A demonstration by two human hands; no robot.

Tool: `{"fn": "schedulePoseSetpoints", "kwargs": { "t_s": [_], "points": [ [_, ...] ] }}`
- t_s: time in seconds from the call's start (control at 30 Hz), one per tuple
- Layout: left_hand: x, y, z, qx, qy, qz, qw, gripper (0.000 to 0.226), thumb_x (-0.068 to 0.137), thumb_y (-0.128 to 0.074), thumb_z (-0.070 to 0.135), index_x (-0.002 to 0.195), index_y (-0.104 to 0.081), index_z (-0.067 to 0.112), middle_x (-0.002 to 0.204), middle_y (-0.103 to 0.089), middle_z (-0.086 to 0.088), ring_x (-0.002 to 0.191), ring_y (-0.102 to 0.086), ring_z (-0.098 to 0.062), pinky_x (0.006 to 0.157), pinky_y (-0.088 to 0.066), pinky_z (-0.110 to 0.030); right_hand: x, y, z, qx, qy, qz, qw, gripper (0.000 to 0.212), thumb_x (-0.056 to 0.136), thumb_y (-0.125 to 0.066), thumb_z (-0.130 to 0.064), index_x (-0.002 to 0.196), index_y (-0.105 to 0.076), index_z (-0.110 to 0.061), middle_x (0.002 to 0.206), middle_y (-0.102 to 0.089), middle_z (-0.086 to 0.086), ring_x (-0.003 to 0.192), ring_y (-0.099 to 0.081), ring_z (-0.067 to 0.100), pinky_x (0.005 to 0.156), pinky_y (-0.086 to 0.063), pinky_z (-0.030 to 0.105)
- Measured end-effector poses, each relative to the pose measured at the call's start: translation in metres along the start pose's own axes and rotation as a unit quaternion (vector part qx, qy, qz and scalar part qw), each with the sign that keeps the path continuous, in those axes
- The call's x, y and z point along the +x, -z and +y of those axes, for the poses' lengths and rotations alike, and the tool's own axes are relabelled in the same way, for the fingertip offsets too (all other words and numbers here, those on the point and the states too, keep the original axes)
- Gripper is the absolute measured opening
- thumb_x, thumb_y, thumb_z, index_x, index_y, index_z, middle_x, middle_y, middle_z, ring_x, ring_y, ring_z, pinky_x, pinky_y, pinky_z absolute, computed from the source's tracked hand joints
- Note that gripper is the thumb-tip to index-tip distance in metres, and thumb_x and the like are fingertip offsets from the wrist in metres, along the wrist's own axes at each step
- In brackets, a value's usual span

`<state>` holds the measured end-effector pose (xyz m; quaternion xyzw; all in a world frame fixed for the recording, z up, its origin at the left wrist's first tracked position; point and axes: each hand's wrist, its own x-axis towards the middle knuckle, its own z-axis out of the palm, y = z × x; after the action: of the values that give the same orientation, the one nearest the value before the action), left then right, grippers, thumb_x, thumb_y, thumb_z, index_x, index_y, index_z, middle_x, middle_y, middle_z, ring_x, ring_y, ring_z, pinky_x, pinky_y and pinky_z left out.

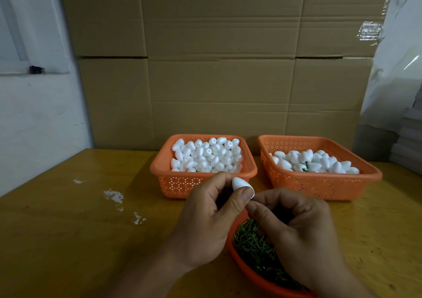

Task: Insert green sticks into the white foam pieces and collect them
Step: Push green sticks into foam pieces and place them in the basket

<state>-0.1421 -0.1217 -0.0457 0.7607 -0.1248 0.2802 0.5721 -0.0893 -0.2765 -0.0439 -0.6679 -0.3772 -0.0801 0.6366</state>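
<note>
I see my left hand [205, 220] pinching a white foam piece [242, 185] between thumb and fingers, above the surface [80, 229]. My right hand [294, 224] is curled with fingertips meeting at the piece's base; I cannot tell if it holds a stick. Green sticks [253, 245] fill the near orange tray [237, 257].

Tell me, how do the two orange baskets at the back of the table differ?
The left basket is heaped with plain white foam pieces and shows no green; the right basket holds a shallower layer, mostly toward its near side, with a green stick poking out among its pieces. The left basket sits just behind the left hand; the right basket stands off to the side. Both are orange, perforated and rectangular.
</note>
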Motion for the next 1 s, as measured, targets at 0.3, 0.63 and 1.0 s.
{"fn": "schedulePoseSetpoints", "kwargs": {
  "t_s": [0.3,0.63,1.0],
  "points": [
    [0.0,-0.003,-0.001,-0.056,-0.005,0.015,0.998,0.012,0.089,-0.064,0.041,0.089,-0.072,0.032,0.068,-0.064,0.019,0.065,-0.06,0.005,0.061,-0.046,-0.01,0.003,0.003,-0.003,0.056,-0.028,-0.025,0.998,0.004,0.074,-0.077,-0.028,0.075,-0.08,-0.024,0.065,-0.072,0.007,0.05,-0.059,0.006,0.047,-0.046,0.019],
    [-0.004,-0.007,-0.011,-0.011,0.027,0.023,0.999,0.033,0.08,-0.067,0.058,0.104,-0.068,0.035,0.064,-0.054,0.004,0.063,-0.054,-0.005,0.062,-0.044,-0.018,0.032,0.021,0.002,0.041,-0.114,0.068,0.99,0.008,0.081,-0.077,-0.014,0.074,-0.077,-0.01,0.062,-0.071,0.009,0.045,-0.053,0.004,0.044,-0.043,0.015],
    [-0.007,-0.01,-0.013,0.023,0.022,0.0,1.0,0.035,0.092,-0.051,0.058,0.089,-0.066,0.026,0.058,-0.048,0.005,0.055,-0.043,-0.013,0.051,-0.034,-0.04,0.115,0.087,0.087,-0.337,-0.144,0.177,0.913,0.013,0.092,-0.07,-0.031,0.09,-0.078,-0.022,0.067,-0.07,-0.005,0.054,-0.064,0.016,0.052,-0.051,0.033]
  ]
}}
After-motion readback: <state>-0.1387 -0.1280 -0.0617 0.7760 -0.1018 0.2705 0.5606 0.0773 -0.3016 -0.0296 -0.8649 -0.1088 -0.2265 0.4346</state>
